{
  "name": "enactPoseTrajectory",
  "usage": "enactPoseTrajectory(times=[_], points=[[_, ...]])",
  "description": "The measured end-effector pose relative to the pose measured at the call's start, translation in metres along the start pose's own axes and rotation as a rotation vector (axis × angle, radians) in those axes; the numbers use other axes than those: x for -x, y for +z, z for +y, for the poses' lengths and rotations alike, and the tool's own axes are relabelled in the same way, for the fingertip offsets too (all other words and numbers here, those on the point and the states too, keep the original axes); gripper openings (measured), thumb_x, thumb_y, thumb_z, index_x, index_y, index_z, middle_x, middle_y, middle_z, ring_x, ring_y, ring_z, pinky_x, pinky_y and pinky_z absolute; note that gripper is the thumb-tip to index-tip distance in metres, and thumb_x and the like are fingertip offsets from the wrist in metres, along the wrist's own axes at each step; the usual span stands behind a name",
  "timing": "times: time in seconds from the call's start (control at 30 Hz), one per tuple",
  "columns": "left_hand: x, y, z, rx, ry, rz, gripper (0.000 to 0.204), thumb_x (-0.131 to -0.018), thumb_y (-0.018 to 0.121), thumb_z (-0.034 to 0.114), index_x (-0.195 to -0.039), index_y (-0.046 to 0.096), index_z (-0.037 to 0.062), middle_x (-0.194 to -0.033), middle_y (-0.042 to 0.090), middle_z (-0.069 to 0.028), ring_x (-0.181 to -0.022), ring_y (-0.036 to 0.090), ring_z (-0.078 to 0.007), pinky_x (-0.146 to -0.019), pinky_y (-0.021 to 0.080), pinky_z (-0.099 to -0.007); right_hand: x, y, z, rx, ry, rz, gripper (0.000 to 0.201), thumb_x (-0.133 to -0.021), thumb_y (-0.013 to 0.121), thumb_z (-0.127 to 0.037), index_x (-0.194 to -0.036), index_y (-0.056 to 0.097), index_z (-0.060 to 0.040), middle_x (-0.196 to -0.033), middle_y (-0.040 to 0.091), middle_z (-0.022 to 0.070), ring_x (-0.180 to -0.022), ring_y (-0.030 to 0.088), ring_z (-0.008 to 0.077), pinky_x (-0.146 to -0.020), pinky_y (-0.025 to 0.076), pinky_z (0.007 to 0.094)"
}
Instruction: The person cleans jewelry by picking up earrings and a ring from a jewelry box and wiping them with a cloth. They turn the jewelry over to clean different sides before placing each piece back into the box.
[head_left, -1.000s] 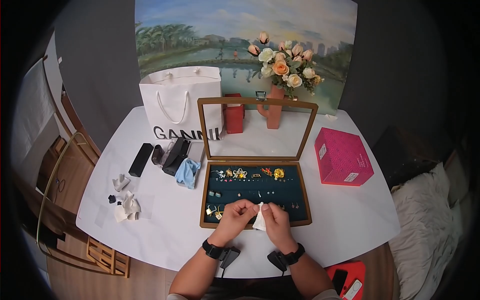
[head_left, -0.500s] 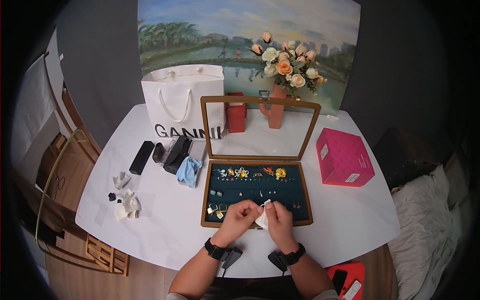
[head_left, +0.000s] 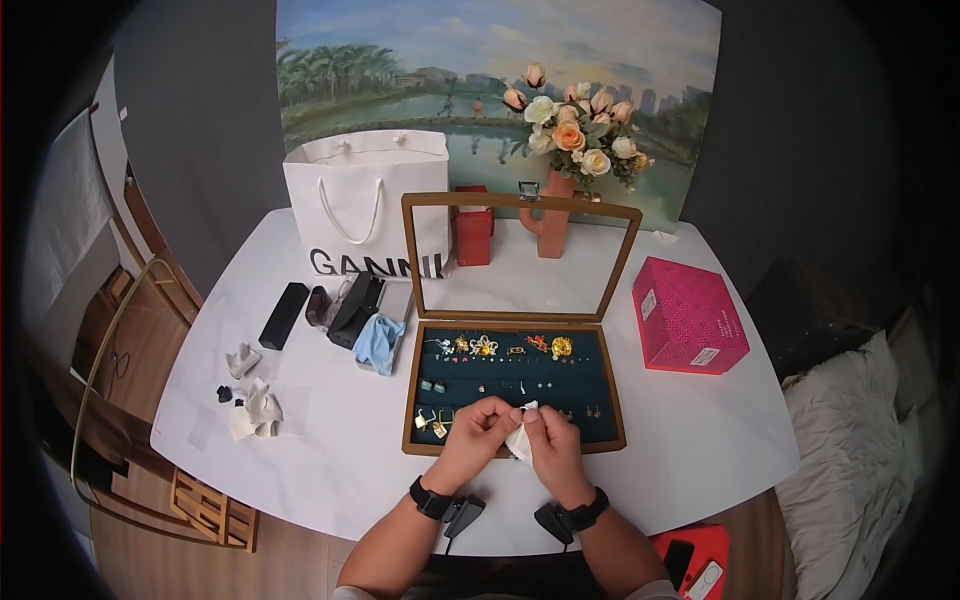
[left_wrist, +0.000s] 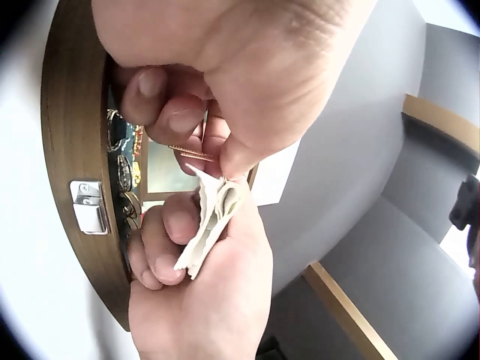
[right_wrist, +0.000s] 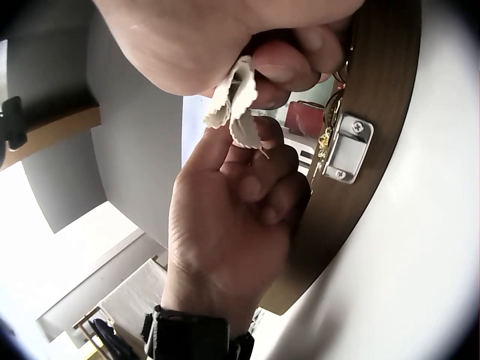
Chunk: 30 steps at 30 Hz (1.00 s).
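Note:
Over the front edge of an open wooden jewellery box (head_left: 412, 390) both hands meet, fingertips close together. My left hand (head_left: 472, 437) pinches a thin gold-coloured piece of jewellery (left_wrist: 196, 155) between thumb and fingers; most of it is hidden, so I cannot tell its kind. Folded over on itself, a small white cloth (left_wrist: 214, 225) with a jagged edge is pinched by my right hand (head_left: 558, 450) right beside the gold piece. Inside the box, brooches (head_left: 483, 346), earrings (head_left: 440, 428) and other small pieces lie on dark green lining. Its glass lid (head_left: 520, 316) stands raised.
Left on the table are a white paper bag (head_left: 370, 215), a black box (head_left: 284, 316), a blue cloth (head_left: 378, 345) and crumpled off-white cloth (head_left: 257, 412). A pink box (head_left: 690, 315) stands right. Behind the lid are a red box (head_left: 473, 228) and flower vase (head_left: 553, 225).
The white cloth hung spread below the fingers and is now folded and tilted between them. The hands have shifted only slightly, and the head view has moved a little.

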<state>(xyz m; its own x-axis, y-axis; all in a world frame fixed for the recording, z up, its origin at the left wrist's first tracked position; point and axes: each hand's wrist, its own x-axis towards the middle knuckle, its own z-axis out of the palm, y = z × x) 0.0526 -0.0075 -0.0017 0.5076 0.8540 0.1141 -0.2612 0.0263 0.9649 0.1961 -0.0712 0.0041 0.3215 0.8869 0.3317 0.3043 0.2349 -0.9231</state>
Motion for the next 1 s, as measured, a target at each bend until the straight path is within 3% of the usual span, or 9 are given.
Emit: enactPoseTrajectory(times=[0.1,0.3,0.6,1.0], points=[[0.001,-0.006,-0.002,0.007,-0.077,-0.078,0.014,-0.104,0.066,0.014,-0.098,0.068,0.0017,-0.089,0.067,0.0042,-0.081,0.058,-0.0021,-0.071,0.048,-0.0196,0.0,0.001,0.005,-0.001,-0.022,0.017,0.036,-0.107,0.061,-0.025,-0.081,0.056,-0.0005,-0.062,0.054,0.0056,-0.058,0.047,0.008,-0.053,0.04,0.0319],[0.001,-0.01,-0.004,-0.1,-0.105,-0.188,0.011,-0.105,0.064,0.01,-0.099,0.068,0.0017,-0.09,0.067,0.004,-0.083,0.059,-0.0018,-0.073,0.049,-0.0193,-0.002,-0.002,0.004,-0.048,0.033,0.052,0.035,-0.107,0.061,-0.024,-0.08,0.056,-0.0009,-0.062,0.053,0.0043,-0.059,0.046,0.0071,-0.052,0.039,0.0308],[-0.001,-0.01,-0.007,-0.022,-0.056,-0.042,0.013,-0.104,0.067,0.015,-0.102,0.069,0.0018,-0.091,0.067,0.0049,-0.082,0.057,-0.0022,-0.073,0.047,-0.02,0.0,-0.002,-0.001,-0.023,0.023,-0.003,0.035,-0.106,0.061,-0.023,-0.08,0.056,-0.0009,-0.061,0.052,0.0033,-0.059,0.046,0.0055,-0.052,0.039,0.0303],[0.005,-0.005,0.002,-0.208,-0.081,-0.163,0.013,-0.106,0.063,0.015,-0.1,0.067,0.0042,-0.087,0.063,0.0079,-0.077,0.052,0.0005,-0.067,0.043,-0.0187,-0.003,-0.006,-0.001,0.006,0.005,0.022,0.035,-0.105,0.062,-0.02,-0.077,0.053,-0.0006,-0.059,0.049,0.0038,-0.059,0.043,0.0058,-0.052,0.037,0.0308]])
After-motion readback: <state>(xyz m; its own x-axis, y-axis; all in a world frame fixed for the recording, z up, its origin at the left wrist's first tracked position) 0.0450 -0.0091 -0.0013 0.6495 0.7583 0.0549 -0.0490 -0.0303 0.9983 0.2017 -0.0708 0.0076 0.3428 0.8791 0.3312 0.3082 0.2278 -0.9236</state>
